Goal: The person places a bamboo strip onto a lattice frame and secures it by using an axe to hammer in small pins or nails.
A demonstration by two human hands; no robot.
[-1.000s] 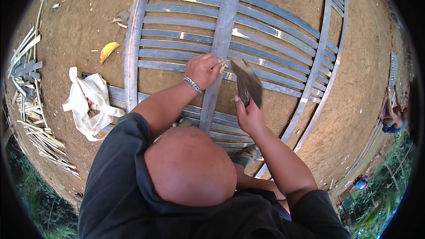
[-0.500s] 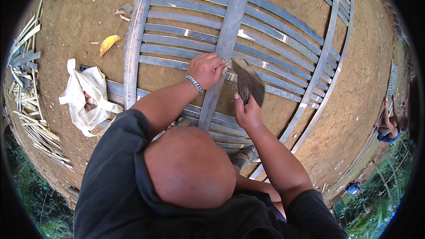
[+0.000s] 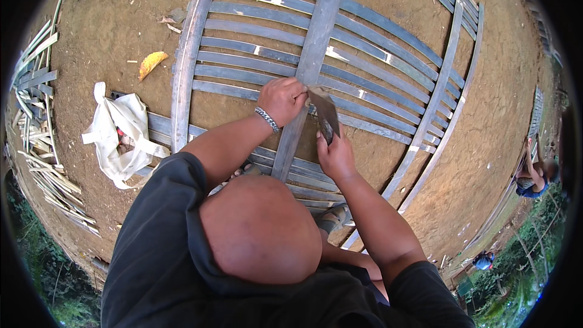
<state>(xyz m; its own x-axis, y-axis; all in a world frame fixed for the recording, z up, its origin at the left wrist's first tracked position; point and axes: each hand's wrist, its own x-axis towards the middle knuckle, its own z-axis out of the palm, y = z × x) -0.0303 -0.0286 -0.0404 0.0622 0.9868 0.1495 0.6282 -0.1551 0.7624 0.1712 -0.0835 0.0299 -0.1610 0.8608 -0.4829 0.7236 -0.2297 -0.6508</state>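
My right hand point(image 3: 337, 157) is wrapped round the dark handle of a broad-bladed machete point(image 3: 325, 109). The blade tilts up and to the left, its end beside the fingertips of my left hand point(image 3: 282, 102). Those fingers are pinched together over a wide grey slat point(image 3: 325, 15); whatever small thing they hold is hidden. The wide slat runs lengthwise across several narrow, curved grey slats point(image 3: 249, 58), forming a lattice panel on the ground. My left wrist carries a chain bracelet point(image 3: 267, 119).
Long side slats point(image 3: 182, 91) border the panel at left, with another pair point(image 3: 438, 100) at right. A white sack point(image 3: 118, 136) lies to the left, near a yellow leaf point(image 3: 152, 64). Split strips point(image 3: 57, 191) are heaped at far left. Another person point(image 3: 531, 176) is at far right.
The machete has swung left, from apart on the right to beside my left fingertips, and its blade has turned. My left hand stays pinched at nearly the same spot.
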